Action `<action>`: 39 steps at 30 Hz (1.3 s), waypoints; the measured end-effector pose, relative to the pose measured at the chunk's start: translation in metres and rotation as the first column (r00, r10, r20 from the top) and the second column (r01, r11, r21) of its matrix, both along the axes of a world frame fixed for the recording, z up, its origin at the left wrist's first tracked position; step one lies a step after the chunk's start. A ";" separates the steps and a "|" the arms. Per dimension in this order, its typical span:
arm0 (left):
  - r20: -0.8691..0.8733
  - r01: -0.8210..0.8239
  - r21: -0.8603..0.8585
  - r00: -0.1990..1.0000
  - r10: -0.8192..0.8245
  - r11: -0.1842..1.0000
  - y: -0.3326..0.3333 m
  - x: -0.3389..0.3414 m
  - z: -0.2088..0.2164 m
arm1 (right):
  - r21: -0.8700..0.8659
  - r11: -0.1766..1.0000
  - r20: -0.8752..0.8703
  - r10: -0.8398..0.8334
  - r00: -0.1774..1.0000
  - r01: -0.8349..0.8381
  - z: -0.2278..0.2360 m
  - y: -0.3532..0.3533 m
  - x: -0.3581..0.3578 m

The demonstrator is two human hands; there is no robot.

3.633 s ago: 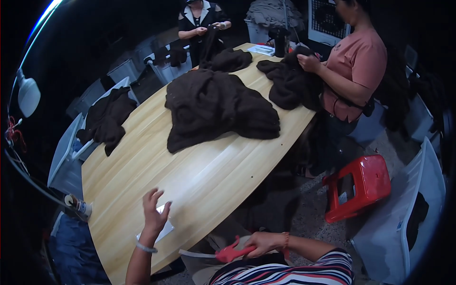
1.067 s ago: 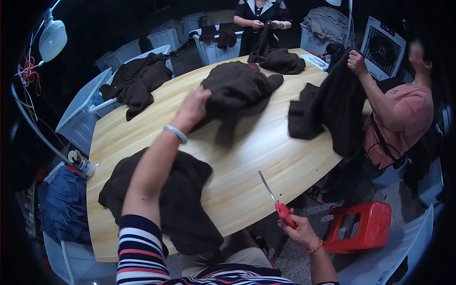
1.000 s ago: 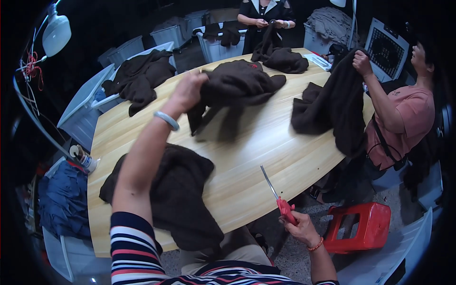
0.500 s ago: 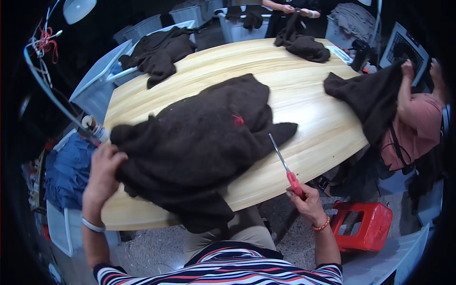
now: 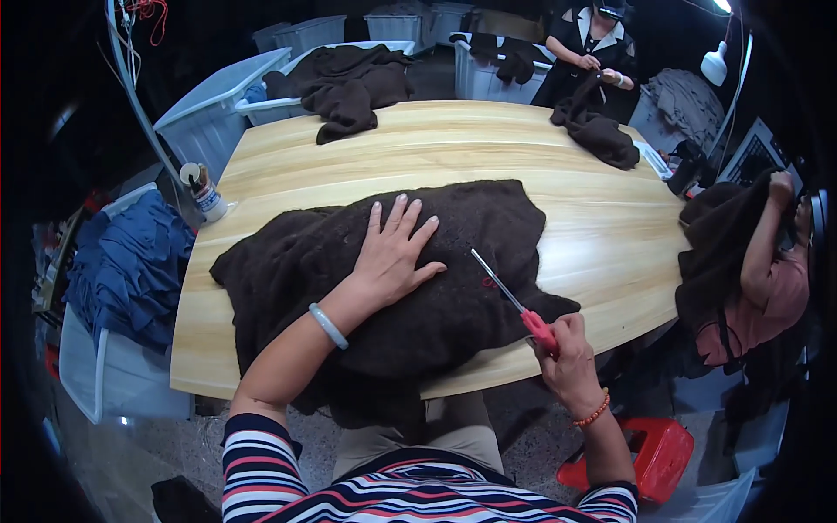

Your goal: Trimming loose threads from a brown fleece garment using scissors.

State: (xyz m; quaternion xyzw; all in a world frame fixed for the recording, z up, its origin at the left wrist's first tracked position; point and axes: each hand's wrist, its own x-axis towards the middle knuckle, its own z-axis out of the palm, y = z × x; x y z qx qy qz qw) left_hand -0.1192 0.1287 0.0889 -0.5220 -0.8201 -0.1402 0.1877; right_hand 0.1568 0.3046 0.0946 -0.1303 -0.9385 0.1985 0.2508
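A dark brown knitted garment (image 5: 305,270) lies spread and rumpled over the near part of the table, its lower end hanging past the front edge. My left hand (image 5: 394,261) rests flat on top of it with the fingers spread. In my right hand (image 5: 568,362) is a red-handled tool (image 5: 539,331) with a long, thin metal shaft, gripped by the handle. Its tip points up and left over the garment, near a small tuft of red thread (image 5: 491,281). Whether the tip touches the cloth I cannot tell.
The wooden table (image 5: 453,139) holds a container of tools (image 5: 202,192) at its left edge and more dark garments (image 5: 602,135) at the far side. A bin of blue cloth (image 5: 131,261) stands left. Co-workers handle dark cloth (image 5: 724,244) at right and back. A red stool (image 5: 663,458) is lower right.
My left hand has let go of the garment's left edge and moved right to lie on its middle. The garment lies flatter. The tool's tip is now over the cloth.
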 end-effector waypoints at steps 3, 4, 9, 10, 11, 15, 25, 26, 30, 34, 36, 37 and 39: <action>0.023 -0.025 -0.094 0.999 0.028 0.995 0.014 -0.006 -0.009 | 0.036 0.998 -0.005 -0.055 0.998 0.055 0.011 0.012 -0.008; 0.029 -0.022 -0.088 0.999 0.025 0.996 0.015 -0.008 -0.019 | 0.039 0.996 -0.027 -0.083 0.996 0.084 0.016 0.016 -0.012; 0.035 0.068 -0.027 0.997 -0.067 0.997 0.009 0.014 -0.061 | 0.166 0.968 0.169 0.159 0.973 -0.187 0.047 0.024 -0.051; 0.049 0.070 -0.011 0.996 -0.070 0.997 0.008 0.016 -0.062 | 0.163 0.970 0.181 0.153 0.972 -0.183 0.050 0.027 -0.058; 0.061 0.077 -0.011 0.995 -0.076 0.997 0.008 0.018 -0.061 | 0.159 0.957 0.263 0.196 0.945 -0.243 0.052 0.028 -0.064; 0.070 0.082 -0.010 0.994 -0.082 0.997 0.008 0.014 -0.064 | 0.105 0.955 0.458 0.200 0.866 -0.276 0.053 0.034 -0.083; 0.070 0.076 -0.025 0.995 -0.074 0.997 0.004 0.009 -0.072 | 0.106 0.859 0.567 0.362 0.740 -0.501 0.068 -0.015 -0.127; 0.069 0.076 -0.029 0.995 -0.074 0.997 0.005 0.008 -0.075 | 0.079 0.824 0.564 0.427 0.707 -0.561 0.068 -0.028 -0.130; -0.041 0.056 -0.026 0.998 -0.057 0.998 0.008 0.004 -0.086 | 0.082 0.726 0.466 0.577 0.670 -0.682 0.052 -0.056 -0.143; 0.068 0.053 -0.027 0.996 -0.051 0.998 0.006 0.013 -0.073 | 0.210 0.879 0.460 0.299 0.836 -0.429 0.055 -0.017 -0.136; 0.067 0.043 -0.037 0.997 -0.040 0.998 0.005 0.013 -0.072 | 0.247 0.928 0.431 0.153 0.889 -0.279 0.060 0.007 -0.128; 0.068 0.042 -0.033 0.997 -0.040 0.999 0.006 0.014 -0.071 | 0.265 0.926 0.447 0.128 0.885 -0.267 0.058 0.014 -0.122; 0.054 0.027 -0.074 0.998 -0.023 0.997 0.007 0.013 -0.070 | 0.233 0.926 0.505 0.145 0.851 -0.296 0.054 0.010 -0.114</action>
